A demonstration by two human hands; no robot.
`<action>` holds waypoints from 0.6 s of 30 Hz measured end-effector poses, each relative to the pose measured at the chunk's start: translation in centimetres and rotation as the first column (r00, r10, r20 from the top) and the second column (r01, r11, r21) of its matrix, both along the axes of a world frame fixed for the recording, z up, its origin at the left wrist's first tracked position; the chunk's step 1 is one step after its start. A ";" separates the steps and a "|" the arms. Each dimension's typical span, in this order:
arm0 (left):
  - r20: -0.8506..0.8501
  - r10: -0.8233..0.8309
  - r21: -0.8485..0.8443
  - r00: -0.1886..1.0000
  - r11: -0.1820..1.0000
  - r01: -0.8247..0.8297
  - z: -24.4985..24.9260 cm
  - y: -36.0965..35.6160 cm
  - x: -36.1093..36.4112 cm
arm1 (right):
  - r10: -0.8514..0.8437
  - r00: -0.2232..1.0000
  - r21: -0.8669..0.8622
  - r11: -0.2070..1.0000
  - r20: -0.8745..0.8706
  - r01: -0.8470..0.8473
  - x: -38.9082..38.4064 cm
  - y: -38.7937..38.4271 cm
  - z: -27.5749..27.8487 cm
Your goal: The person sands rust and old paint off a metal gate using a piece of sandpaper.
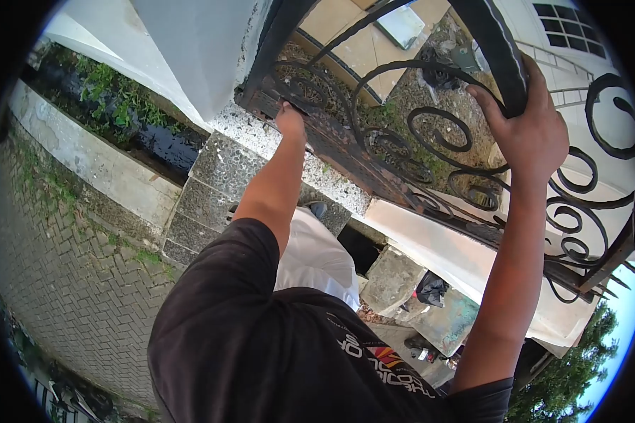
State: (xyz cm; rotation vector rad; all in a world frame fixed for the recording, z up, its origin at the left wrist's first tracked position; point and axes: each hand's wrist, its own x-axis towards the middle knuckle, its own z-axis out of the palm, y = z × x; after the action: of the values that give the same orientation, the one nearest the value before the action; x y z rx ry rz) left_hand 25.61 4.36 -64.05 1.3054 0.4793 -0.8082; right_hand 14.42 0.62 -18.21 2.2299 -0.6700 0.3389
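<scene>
A dark metal gate (pixel 374 166) with curled ironwork crosses the upper right of the view. My right hand (pixel 533 130) is wrapped round the end of its thick black upright bar, thumb on the near side. At the gate's worn, rusty lower rail, my left hand (pixel 290 120) holds something small and dark against the metal; most of its fingers are hidden, and the object is too small to name.
White speckled ledge (pixel 261 137) and stone step (pixel 222 166) lie below the gate. Left are a water-filled ditch (pixel 155 144) with plants and brick paving (pixel 70 233). A black bag (pixel 431 289) lies on the ground; spikes (pixel 617 280) stick out at far right.
</scene>
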 end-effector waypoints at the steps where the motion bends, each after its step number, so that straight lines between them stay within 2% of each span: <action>1: -0.152 0.104 -0.106 0.983 0.987 -0.121 -1.0 -0.6 0.9 | -0.002 1.000 -0.008 1.000 -0.006 0.002 0.1 -0.2 0.0; 2: -0.315 0.185 -0.180 0.931 0.951 -0.250 -2.1 -0.6 1.0 | 0.007 1.000 -0.013 1.000 -0.007 -0.007 0.1 -0.3 0.1; 3: -0.385 0.173 -0.121 0.906 0.964 -0.236 0.0 -0.1 2.0 | 0.013 1.000 -0.008 1.000 -0.013 -0.013 -0.1 -0.2 0.0; 4: -0.399 0.171 -0.105 0.901 0.967 -0.231 -0.9 0.5 1.9 | 0.005 1.000 0.005 1.000 -0.030 -0.005 -0.4 0.0 -0.1; 6: -0.359 0.241 -0.277 0.902 0.895 -0.349 -2.4 0.3 4.3 | 0.007 1.000 -0.018 1.000 -0.017 -0.007 -0.1 -0.2 0.0; 7: -0.358 0.243 -0.273 0.902 0.896 -0.350 -1.4 1.4 5.3 | 0.016 1.000 -0.012 1.000 -0.017 -0.016 -0.1 -0.3 0.0; 9: -0.214 0.257 -0.485 0.942 0.810 -0.331 0.0 3.6 6.9 | -0.026 1.000 0.030 0.999 -0.008 0.026 -0.2 -0.2 -0.1; 10: -0.211 0.258 -0.486 0.943 0.809 -0.330 -0.6 3.7 7.6 | -0.070 0.998 0.065 0.995 0.004 0.070 -0.2 -0.2 0.0; 12: -0.158 0.190 -0.304 0.969 0.924 -0.231 -0.5 3.4 9.5 | -0.039 0.999 0.027 0.999 -0.001 0.039 -0.2 -0.2 0.0; 13: -0.117 0.074 -0.380 0.990 0.918 -0.114 0.0 2.9 10.4 | -0.003 1.000 -0.015 1.000 -0.011 0.003 0.0 -0.2 0.0; 14: -0.106 0.082 -0.383 0.991 0.916 -0.117 0.4 2.8 10.7 | 0.006 1.000 -0.017 1.000 0.001 -0.006 0.2 -0.2 0.0; 15: -0.079 0.011 -0.388 0.997 0.921 -0.041 1.8 3.2 10.6 | -0.039 0.999 0.004 0.999 -0.006 0.039 0.3 0.0 0.1; 16: -0.055 -0.062 -0.386 0.997 0.922 0.036 2.5 4.3 10.2 | -0.085 0.996 0.028 0.996 -0.019 0.086 0.2 0.3 0.2; 17: -0.125 -0.165 -0.451 0.978 0.888 0.092 3.3 6.5 10.6 | -0.073 0.997 0.023 0.997 -0.007 0.073 0.1 0.3 0.2; 18: -0.075 -0.269 -0.429 0.960 0.878 0.213 3.8 8.5 10.8 | -0.028 1.000 0.013 1.000 0.002 0.028 0.0 -0.1 0.0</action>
State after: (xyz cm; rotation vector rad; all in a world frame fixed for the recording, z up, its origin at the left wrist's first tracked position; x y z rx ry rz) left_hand 36.41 12.82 -60.29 0.9228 0.2277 -1.1446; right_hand 14.45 0.56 -18.17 2.2301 -0.7060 0.3236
